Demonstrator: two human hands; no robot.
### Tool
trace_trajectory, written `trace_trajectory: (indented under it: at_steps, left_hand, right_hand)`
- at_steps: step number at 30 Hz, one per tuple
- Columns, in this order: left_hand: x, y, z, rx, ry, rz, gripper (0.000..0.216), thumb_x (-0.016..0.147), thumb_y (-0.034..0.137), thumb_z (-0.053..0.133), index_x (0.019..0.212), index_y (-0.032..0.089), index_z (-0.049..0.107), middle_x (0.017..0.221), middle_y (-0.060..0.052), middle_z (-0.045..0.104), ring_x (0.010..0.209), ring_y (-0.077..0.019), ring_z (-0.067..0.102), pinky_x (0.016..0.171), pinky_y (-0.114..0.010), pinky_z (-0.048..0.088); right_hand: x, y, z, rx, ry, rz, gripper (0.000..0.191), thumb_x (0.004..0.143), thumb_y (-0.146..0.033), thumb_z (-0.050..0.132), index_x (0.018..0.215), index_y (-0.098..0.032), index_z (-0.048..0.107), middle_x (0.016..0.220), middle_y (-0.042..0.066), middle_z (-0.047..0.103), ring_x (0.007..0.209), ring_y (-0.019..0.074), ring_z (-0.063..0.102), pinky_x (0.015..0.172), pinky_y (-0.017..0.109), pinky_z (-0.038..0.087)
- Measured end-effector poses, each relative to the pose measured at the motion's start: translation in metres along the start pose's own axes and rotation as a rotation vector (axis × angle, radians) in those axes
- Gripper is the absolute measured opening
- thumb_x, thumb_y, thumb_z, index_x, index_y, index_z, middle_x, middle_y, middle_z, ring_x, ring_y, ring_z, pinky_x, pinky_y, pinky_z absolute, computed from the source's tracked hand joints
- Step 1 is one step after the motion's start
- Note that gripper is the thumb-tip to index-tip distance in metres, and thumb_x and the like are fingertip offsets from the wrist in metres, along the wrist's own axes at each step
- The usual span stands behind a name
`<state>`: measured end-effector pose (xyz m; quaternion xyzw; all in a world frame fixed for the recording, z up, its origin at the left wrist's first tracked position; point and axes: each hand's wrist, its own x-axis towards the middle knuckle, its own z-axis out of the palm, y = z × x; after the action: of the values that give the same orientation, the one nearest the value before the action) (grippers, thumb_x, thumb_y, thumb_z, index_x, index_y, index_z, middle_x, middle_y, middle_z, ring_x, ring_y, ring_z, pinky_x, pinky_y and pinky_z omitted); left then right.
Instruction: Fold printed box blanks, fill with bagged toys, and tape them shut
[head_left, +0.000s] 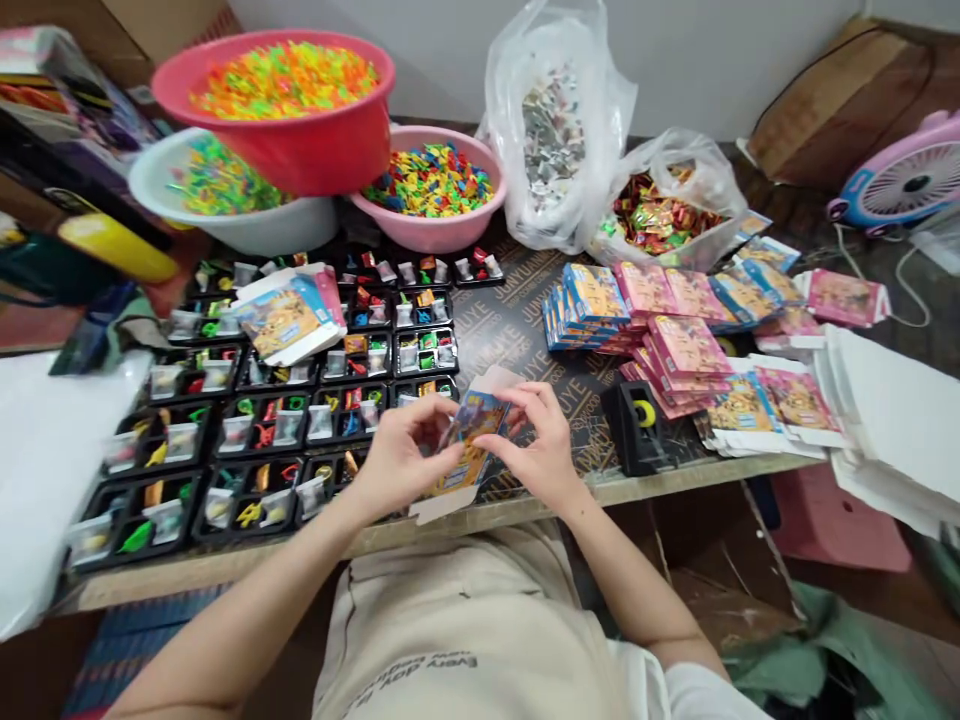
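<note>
Just above the table's front edge, my left hand [409,450] and my right hand [541,445] hold one small blue printed carton [474,440] between them. White flaps stand out at its top and bottom ends. My left fingers grip its left side, and my right thumb presses on its front while the other fingers lie along the right edge. Left of the hands stand rows of black compartment trays [262,425] filled with small colourful pieces and little packets. A few flat blue and pink cartons [289,315] lie on top of the trays.
Stacked blue and pink cartons [686,345] stand at right, beside a black tape dispenser [637,430]. A red basin [277,150], a pink basin [442,235] and plastic bags [555,130] line the back. A fan [911,180] is far right.
</note>
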<state>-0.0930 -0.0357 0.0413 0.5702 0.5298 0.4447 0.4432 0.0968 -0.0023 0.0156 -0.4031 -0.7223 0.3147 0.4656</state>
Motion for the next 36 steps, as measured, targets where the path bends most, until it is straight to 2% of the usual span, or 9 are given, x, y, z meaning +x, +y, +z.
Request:
trace_trajectory:
  at_steps: [3,5,8,11,15,18,23,30,36]
  left_hand:
    - [-0.004,-0.006,0.024,-0.035,-0.034,0.071,0.015,0.071,0.024,0.075,0.084,0.018,0.069,0.071,0.001,0.064,0.064,-0.0122,0.057,0.061,-0.023,0.045]
    - [-0.002,-0.017,0.031,-0.201,-0.136,0.059,0.040,0.070,0.032,0.078,0.108,0.022,0.069,0.106,-0.006,0.070,0.097,-0.0212,0.065,0.085,-0.030,0.051]
    - [-0.002,-0.035,0.039,-0.509,-0.432,-0.101,0.086,0.070,0.051,0.077,0.146,0.029,0.045,0.150,-0.008,0.050,0.138,-0.0325,0.046,0.113,-0.045,0.038]
    - [-0.005,-0.046,0.045,-0.539,-0.560,-0.238,0.102,0.068,0.054,0.080,0.155,0.029,0.032,0.154,-0.009,0.045,0.143,-0.0361,0.039,0.120,-0.051,0.028]
    - [-0.005,-0.048,0.044,-0.434,-0.467,-0.156,0.099,0.064,0.053,0.083,0.150,0.023,0.043,0.154,-0.010,0.045,0.146,-0.0392,0.033,0.123,-0.052,0.023]
    - [-0.002,-0.045,0.042,-0.515,-0.369,-0.148,0.080,0.070,0.057,0.075,0.139,0.020,0.056,0.140,-0.012,0.060,0.136,-0.0382,0.048,0.117,-0.052,0.034]
    - [-0.003,-0.043,0.044,-0.532,-0.348,-0.204,0.056,0.073,0.053,0.074,0.117,0.019,0.069,0.111,-0.011,0.074,0.111,-0.0332,0.067,0.104,-0.047,0.049]
    - [0.005,-0.047,0.053,-0.370,-0.124,-0.298,0.038,0.070,0.047,0.081,0.092,0.017,0.073,0.093,-0.006,0.077,0.087,-0.0240,0.070,0.084,-0.035,0.056]
    - [0.013,-0.039,0.086,-0.757,0.133,-0.329,0.047,0.078,0.060,0.069,0.097,0.016,0.073,0.103,-0.007,0.077,0.105,-0.0246,0.068,0.097,-0.036,0.051]
  right_hand:
    - [-0.001,-0.002,-0.004,0.023,0.038,0.055,0.036,0.069,-0.033,0.087,0.083,-0.023,0.056,0.088,-0.001,0.055,0.063,0.0108,0.048,0.053,0.026,0.045]
    - [-0.003,-0.001,-0.012,0.052,0.045,0.076,0.038,0.070,-0.032,0.085,0.075,-0.023,0.048,0.081,-0.003,0.052,0.061,0.0102,0.044,0.053,0.025,0.042]
    - [-0.008,0.003,-0.024,0.078,-0.005,0.080,0.038,0.072,-0.033,0.083,0.077,-0.024,0.047,0.075,-0.005,0.052,0.061,0.0105,0.045,0.058,0.026,0.043]
    - [-0.013,0.012,-0.032,0.136,-0.127,0.077,0.041,0.068,-0.040,0.086,0.081,-0.024,0.050,0.072,-0.006,0.050,0.060,0.0105,0.044,0.059,0.026,0.043]
    - [-0.017,0.029,-0.033,0.331,-0.044,0.172,0.071,0.059,-0.053,0.090,0.117,-0.027,0.056,0.102,0.002,0.063,0.081,0.0159,0.060,0.075,0.031,0.053]
    - [-0.017,0.042,-0.027,0.500,-0.057,0.328,0.100,0.052,-0.060,0.090,0.137,-0.028,0.050,0.125,0.010,0.063,0.099,0.0214,0.068,0.087,0.036,0.057]
    - [-0.019,0.046,-0.021,0.669,-0.292,0.479,0.060,0.055,-0.054,0.090,0.101,-0.020,0.073,0.090,0.004,0.077,0.085,0.0223,0.074,0.083,0.039,0.061]
    - [-0.024,0.041,-0.021,0.476,0.115,0.641,0.032,0.057,-0.038,0.090,0.077,-0.018,0.076,0.079,0.005,0.079,0.068,0.0231,0.073,0.073,0.039,0.062]
    - [-0.041,0.047,-0.012,0.362,0.226,0.539,0.041,0.062,-0.046,0.086,0.091,-0.019,0.074,0.090,0.007,0.079,0.083,0.0247,0.073,0.082,0.039,0.060]
